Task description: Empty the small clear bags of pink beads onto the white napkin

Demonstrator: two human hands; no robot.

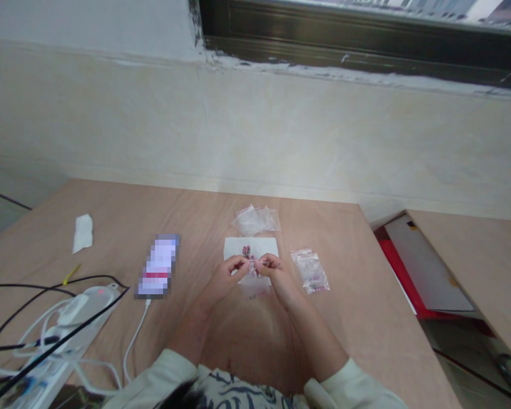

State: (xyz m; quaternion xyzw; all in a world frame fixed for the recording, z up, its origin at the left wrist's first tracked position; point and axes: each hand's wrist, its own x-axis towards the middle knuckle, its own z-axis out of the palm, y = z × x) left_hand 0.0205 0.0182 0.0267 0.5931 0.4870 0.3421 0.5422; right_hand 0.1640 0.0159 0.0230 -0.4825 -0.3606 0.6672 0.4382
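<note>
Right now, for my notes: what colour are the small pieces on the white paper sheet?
Small pieces: pinkish red, head view.

Pinched item (252,268): blurred, tiny

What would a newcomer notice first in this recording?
The left hand and right hand meet at the centre, pinching something small above a white paper sheet holding small pink pieces. A pixelated phone lies to their left, and a white power strip with tangled cables sits at the lower left.
</note>
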